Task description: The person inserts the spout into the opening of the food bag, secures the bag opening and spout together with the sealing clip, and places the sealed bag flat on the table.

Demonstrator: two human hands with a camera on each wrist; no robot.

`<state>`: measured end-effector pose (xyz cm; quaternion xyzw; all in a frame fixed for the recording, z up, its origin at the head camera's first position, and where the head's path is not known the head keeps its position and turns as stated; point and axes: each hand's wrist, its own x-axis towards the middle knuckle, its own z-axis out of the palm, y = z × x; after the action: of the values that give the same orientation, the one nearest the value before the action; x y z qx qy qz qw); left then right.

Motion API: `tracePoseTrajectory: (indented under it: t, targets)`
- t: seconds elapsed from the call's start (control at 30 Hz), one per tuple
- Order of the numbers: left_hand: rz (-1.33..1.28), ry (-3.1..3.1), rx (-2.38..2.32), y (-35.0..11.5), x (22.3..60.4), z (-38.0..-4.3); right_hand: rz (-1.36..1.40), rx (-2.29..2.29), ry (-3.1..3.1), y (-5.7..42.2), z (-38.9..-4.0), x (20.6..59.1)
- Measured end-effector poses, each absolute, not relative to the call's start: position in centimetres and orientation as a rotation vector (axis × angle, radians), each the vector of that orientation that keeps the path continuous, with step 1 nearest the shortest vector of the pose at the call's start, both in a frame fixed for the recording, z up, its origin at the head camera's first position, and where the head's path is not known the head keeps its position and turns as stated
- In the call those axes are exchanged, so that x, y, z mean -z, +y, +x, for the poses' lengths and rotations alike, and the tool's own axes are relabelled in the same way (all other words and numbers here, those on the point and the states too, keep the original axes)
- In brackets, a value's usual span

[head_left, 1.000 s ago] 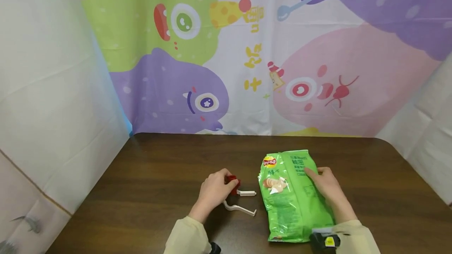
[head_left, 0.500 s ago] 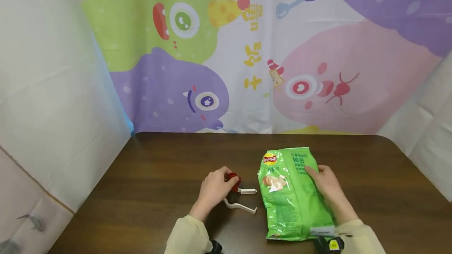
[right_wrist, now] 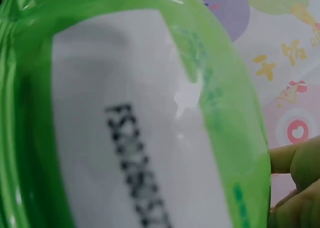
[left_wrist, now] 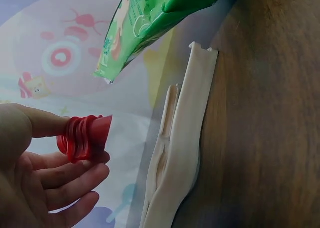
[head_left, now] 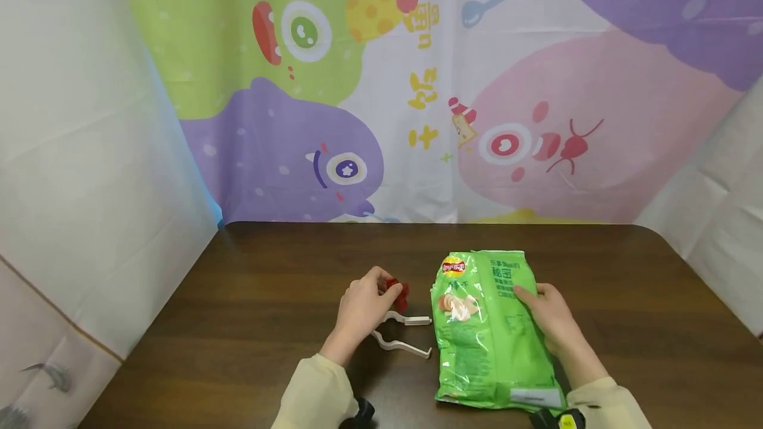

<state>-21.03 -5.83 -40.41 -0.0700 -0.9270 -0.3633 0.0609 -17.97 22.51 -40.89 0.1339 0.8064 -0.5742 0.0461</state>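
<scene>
My left hand [head_left: 360, 310] pinches a small red ribbed cap [left_wrist: 80, 138] between thumb and fingers. In the left wrist view the cap's short smooth end points away from the palm. Just below the cap in the head view lies a white bag clip [head_left: 401, 347], its two arms spread apart; my left hand hides its hinge end. The clip's hooked tip [left_wrist: 204, 48] shows in the left wrist view. My right hand [head_left: 553, 315] grips the right edge of a green chip bag [head_left: 491, 336], thumb on its printed face. The bag's white date label [right_wrist: 130, 113] fills much of the right wrist view.
A brown wooden table [head_left: 286, 253] bears everything. Behind it hangs a curtain [head_left: 417, 184] printed with cartoon monsters, and pale cloth walls [head_left: 89, 151] close off both sides.
My left hand has drawn the red cap up and away from the clip, whose upper arm now shows more fully. The chip bag has shifted slightly left in my right hand.
</scene>
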Motion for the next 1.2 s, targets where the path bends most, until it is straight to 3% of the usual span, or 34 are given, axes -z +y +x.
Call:
tracePoseTrajectory:
  t: [1.2]
  targets:
    - [-0.174, -2.533, 1.737, -4.9, 40.2, -22.7, 0.371, 2.100, 2.196, 20.9, -17.4, 41.3]
